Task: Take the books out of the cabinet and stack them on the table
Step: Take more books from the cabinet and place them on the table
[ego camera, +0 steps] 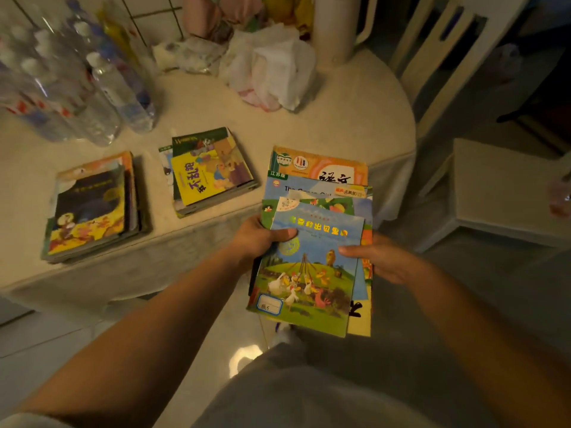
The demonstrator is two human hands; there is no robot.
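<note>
Both my hands hold a fanned bundle of thin picture books just off the table's front edge, its far end over the table. My left hand grips the bundle's left side, thumb on the top blue-and-green cover. My right hand holds the right side, thumb on the same cover. Two stacks of books lie on the cream table: a left stack with a dark and yellow cover, and a middle stack with a yellow cover on top. No cabinet is in view.
Several clear plastic bottles stand at the table's back left. Crumpled plastic bags and a tall white jug sit at the back. A pale chair and a low stool stand to the right.
</note>
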